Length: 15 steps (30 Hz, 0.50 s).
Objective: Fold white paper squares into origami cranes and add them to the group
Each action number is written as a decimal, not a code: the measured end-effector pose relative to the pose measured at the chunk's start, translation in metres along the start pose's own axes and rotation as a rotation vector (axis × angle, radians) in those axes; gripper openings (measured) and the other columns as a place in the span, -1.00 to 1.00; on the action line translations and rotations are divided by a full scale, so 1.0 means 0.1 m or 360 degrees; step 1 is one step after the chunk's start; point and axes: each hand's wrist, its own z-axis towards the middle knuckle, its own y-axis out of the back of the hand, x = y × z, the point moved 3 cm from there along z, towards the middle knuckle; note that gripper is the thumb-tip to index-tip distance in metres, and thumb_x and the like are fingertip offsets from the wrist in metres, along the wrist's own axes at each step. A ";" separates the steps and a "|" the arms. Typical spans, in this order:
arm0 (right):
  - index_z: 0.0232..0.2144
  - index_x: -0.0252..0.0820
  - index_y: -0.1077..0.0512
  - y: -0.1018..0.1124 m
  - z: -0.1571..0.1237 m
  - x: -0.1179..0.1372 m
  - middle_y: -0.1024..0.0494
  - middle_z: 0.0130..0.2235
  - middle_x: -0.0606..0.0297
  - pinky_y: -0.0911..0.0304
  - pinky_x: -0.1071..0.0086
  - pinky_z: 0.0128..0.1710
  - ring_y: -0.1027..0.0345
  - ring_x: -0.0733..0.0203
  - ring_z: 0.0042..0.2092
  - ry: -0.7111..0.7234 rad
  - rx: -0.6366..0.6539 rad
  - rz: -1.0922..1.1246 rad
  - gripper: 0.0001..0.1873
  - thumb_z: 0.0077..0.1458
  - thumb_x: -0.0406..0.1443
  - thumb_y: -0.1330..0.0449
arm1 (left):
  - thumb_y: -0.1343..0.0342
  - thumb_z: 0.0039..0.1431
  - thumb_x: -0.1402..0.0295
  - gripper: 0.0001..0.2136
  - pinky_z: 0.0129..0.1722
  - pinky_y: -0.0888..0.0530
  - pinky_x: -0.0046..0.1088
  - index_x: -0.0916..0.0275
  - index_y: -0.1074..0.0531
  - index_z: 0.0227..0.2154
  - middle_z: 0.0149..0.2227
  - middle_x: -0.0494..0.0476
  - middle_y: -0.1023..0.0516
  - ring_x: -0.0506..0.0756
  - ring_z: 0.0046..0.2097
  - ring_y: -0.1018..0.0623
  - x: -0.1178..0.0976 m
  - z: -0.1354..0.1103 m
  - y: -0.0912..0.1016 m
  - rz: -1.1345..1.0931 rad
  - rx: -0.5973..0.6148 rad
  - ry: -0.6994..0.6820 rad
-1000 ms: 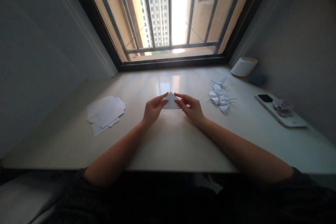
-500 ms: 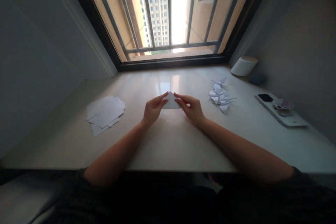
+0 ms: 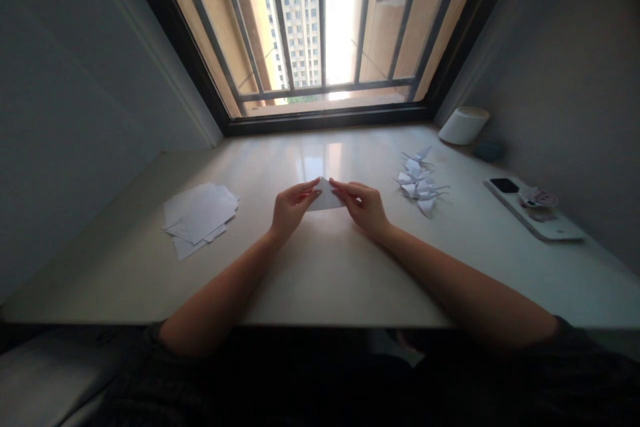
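A white sheet of paper (image 3: 325, 200), folded into a triangle with its point away from me, is held between both hands over the middle of the table. My left hand (image 3: 293, 205) pinches its left edge near the top between thumb and fingers. On the other side, my right hand (image 3: 367, 205) grips the right edge in the same way. The fingertips of the two hands almost meet at the upper point. My fingers cover the paper's side edges.
To the left lies a loose stack of white paper sheets (image 3: 203, 213). Several folded paper cranes (image 3: 420, 180) sit in a cluster at right. Farther right are a phone (image 3: 533, 210) with a round grip on its back and a white cylindrical object (image 3: 465, 125). A barred window (image 3: 325, 121) rises behind the table (image 3: 310, 280).
The folded paper has tilted slightly, its lower edge now slanting up to the right. My hands have barely shifted and keep their pinch.
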 end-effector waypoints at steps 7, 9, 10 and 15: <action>-0.03 -0.07 -0.51 -0.01 -0.01 0.02 -0.46 -0.41 0.28 -0.14 0.41 -0.46 -0.18 0.30 -0.46 0.0091 0.0089 -0.0093 -0.63 0.19 -0.12 -0.11 | -0.35 -0.09 0.23 -0.68 -0.19 -0.54 -0.33 0.24 -0.60 -0.24 -0.30 0.15 -0.66 0.10 -0.29 -0.60 -0.02 0.00 0.03 0.0045 -0.0118 0.0021; -0.03 -0.08 -0.51 0.00 -0.01 0.03 -0.46 -0.41 0.28 -0.14 0.41 -0.46 -0.19 0.29 -0.45 0.0093 0.0091 -0.0101 -0.63 0.20 -0.12 -0.10 | -0.35 -0.09 0.23 -0.69 -0.21 -0.54 -0.33 0.23 -0.61 -0.25 -0.29 0.15 -0.66 0.11 -0.30 -0.60 -0.02 0.00 0.04 0.0055 -0.0131 0.0016; -0.03 -0.08 -0.51 0.00 -0.01 0.03 -0.46 -0.41 0.28 -0.15 0.41 -0.46 -0.19 0.29 -0.45 0.0088 0.0091 -0.0102 -0.63 0.20 -0.11 -0.10 | -0.35 -0.10 0.23 -0.70 -0.21 -0.54 -0.32 0.23 -0.61 -0.26 -0.28 0.15 -0.66 0.11 -0.29 -0.60 -0.03 0.00 0.04 0.0057 -0.0137 0.0009; -0.04 -0.09 -0.52 0.00 -0.01 0.04 -0.46 -0.42 0.29 -0.15 0.40 -0.45 -0.19 0.29 -0.46 0.0080 0.0085 -0.0087 -0.63 0.19 -0.12 -0.11 | -0.36 -0.11 0.21 -0.65 -0.20 -0.54 -0.32 0.23 -0.60 -0.22 -0.29 0.16 -0.66 0.11 -0.29 -0.60 -0.04 0.00 0.04 0.0049 -0.0127 0.0036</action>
